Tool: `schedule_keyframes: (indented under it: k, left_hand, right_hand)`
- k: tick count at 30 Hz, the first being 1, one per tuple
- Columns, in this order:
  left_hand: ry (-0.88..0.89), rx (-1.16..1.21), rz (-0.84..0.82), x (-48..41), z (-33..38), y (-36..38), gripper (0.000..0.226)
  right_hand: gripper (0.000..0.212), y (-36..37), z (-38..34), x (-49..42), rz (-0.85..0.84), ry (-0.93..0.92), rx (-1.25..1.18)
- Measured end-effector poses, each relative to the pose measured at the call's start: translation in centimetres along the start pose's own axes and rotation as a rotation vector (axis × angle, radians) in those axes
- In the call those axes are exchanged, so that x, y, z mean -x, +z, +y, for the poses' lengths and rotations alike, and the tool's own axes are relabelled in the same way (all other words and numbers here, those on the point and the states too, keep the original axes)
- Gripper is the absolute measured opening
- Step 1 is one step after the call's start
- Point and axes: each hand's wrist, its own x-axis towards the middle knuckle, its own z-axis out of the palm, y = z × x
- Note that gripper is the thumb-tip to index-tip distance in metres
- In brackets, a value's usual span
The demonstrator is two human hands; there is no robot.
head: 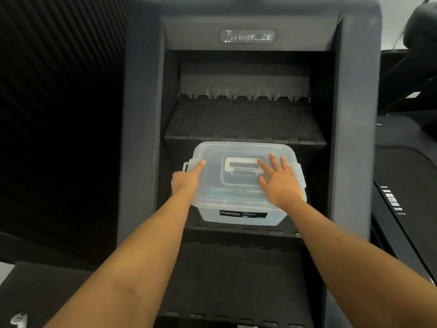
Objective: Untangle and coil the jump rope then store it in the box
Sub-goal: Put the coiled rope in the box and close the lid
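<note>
A large dark grey stair-climbing machine with black ribbed steps [243, 119] is filling the view, and a translucent, rounded-rectangular plastic storage box [241, 216] is sitting on one of its middle steps. Its clear snap-on lid [212, 162] is lying closed on top, with a white fold-down carry handle [241, 165] recessed in the centre. The box's long axis is running left to right across the step, and its black label is facing the person.

The left hand [186, 181] is gripping the left end of the lid, thumb lying on top and fingers curling down out of sight beside the side latch. The right hand [279, 183] is resting flat on the lid's right half, fingers spread, holding nothing.

The jump rope is not clearly showing; only a faint bluish tint is coming through the wall, so whether it is inside cannot be told.

The box is probably light, thin-walled and slightly flexible, its smooth plastic slippery. The centre handle or the two short ends are looking like the surest places to hold.
</note>
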Motion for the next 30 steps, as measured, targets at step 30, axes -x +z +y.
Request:
schedule_keyframes:
  k: [30]
  left_hand:
    - [0.939,-0.925,-0.214,1.2,1.9,1.2,0.078]
  right_hand:
    - [0.051,-0.1,0.6,-0.2,0.513,0.401,-0.568]
